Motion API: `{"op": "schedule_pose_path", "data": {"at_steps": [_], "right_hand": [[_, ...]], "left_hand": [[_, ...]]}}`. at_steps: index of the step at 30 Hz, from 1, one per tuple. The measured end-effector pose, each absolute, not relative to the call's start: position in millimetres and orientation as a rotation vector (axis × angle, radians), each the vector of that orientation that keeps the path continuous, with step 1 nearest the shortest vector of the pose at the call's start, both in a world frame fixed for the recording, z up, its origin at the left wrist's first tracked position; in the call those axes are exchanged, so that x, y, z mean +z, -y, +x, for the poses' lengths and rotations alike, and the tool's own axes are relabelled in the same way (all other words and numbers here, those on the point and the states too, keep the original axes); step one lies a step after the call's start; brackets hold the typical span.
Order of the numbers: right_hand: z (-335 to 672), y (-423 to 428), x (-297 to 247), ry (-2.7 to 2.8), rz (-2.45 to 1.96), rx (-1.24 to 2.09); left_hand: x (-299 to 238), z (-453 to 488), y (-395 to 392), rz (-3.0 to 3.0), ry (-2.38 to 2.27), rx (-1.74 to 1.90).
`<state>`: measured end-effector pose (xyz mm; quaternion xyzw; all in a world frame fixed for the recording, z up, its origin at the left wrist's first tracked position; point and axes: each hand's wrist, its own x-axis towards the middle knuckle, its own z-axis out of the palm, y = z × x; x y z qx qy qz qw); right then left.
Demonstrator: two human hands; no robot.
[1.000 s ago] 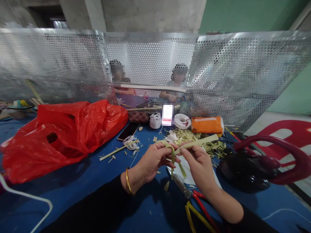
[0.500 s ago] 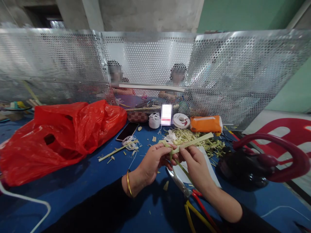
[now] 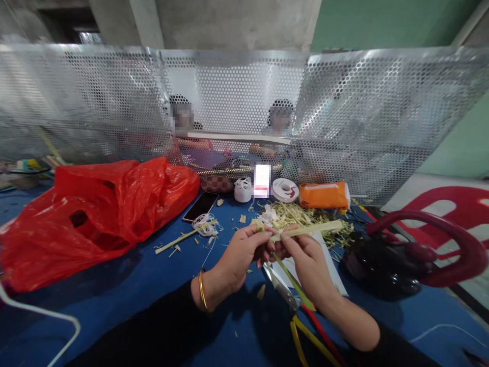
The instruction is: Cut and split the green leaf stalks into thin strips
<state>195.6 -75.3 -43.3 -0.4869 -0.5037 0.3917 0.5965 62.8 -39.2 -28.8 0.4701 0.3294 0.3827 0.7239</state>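
Observation:
Between my two hands is a pale green leaf strip [image 3: 317,230], folded near my fingertips. My left hand [image 3: 244,251] pinches the folded part between thumb and fingers; a small loop shows above them. My right hand [image 3: 305,257] is closed on the same strip close by, and one long flat end sticks out to the right. A darker green end [image 3: 293,283] hangs down between the hands toward the right wrist. Beneath them lie scissors [image 3: 284,293] with red and yellow handles, partly over a white sheet [image 3: 330,270]. The fingers hide the fold itself.
A red plastic bag [image 3: 153,199] covers the left side, beside a phone [image 3: 201,206] and tangled white string [image 3: 204,224]. Behind are a string ball [image 3: 242,190], a white spool [image 3: 285,190], an orange packet [image 3: 324,195] and plant scraps [image 3: 301,216]. A dark kettle [image 3: 385,265] stands right. Two people sit beyond the perforated screen [image 3: 237,92].
The strip's long end has swung lower and reaches further right. The green end now hangs more visibly in front of my right wrist. My hands have barely shifted.

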Motion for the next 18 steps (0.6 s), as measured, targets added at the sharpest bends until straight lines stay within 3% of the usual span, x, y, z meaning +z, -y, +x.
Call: {"op": "schedule_pose_path", "data": {"at_steps": [5, 10, 13, 18], "right_hand": [[194, 74, -43, 0.926, -1.116, 1.196], [197, 80, -30, 1.242, -1.101, 1.213], [200, 80, -29, 1.566, -1.003, 0.968], [202, 78, -38, 2.046, -0.979, 0.176]], "left_hand": [[-25, 61, 36, 1.145, -0.783, 0.861], [-23, 58, 31, 1.164, -0.843, 0.993], [-22, 56, 29, 1.157, -0.868, 1.028], [-24, 57, 29, 1.080, -0.895, 1.000]]}}
